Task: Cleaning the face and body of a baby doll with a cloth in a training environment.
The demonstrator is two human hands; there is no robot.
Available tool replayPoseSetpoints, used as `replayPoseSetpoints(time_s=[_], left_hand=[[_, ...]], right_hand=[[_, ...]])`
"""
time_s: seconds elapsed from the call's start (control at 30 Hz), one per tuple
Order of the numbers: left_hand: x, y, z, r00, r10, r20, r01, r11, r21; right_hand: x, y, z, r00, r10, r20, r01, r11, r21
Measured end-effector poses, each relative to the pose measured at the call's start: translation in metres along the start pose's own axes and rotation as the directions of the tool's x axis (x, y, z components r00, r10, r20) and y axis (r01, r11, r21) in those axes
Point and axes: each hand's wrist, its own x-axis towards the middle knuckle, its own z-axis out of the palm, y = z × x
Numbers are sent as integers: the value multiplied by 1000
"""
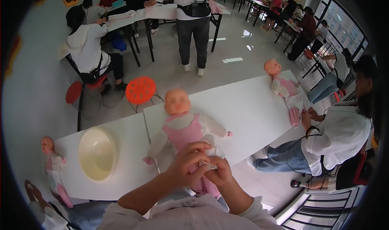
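A baby doll in a pink and cream outfit lies face up on the white table before me, its head away from me. Above its lower body, my left hand and my right hand meet. Both have their fingers closed on a bunched white cloth, part of which spreads over the doll's middle. The doll's pink legs extend beneath my hands towards me, over the table's near edge. My fingers hide some of the cloth and whether it is fastened to the outfit.
A cream plastic basin stands on the left white table. Another doll lies left of it. At right, a person handles a third doll. Beyond the table are an orange stool and a standing person.
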Motion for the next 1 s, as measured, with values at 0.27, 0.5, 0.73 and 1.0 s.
replayPoseSetpoints(time_s=[0.27, 0.5, 0.73, 1.0], left_hand=[[3, -29, -25, 996, -71, 48, 69, 997, 44], [-23, -59, -20, 955, -260, 143, 295, 879, -375], [-38, -90, -11, 883, -406, 236, 454, 607, -652], [-35, -169, -12, 843, -476, -250, 392, 863, -320]], right_hand=[[10, 7, 5, 999, 54, 6, -53, 985, -165], [19, 10, -14, 973, 169, 159, -149, 980, -129], [37, 16, -22, 970, 241, 39, -240, 970, -30], [101, 3, -45, 958, -286, -5, 112, 390, -914]])
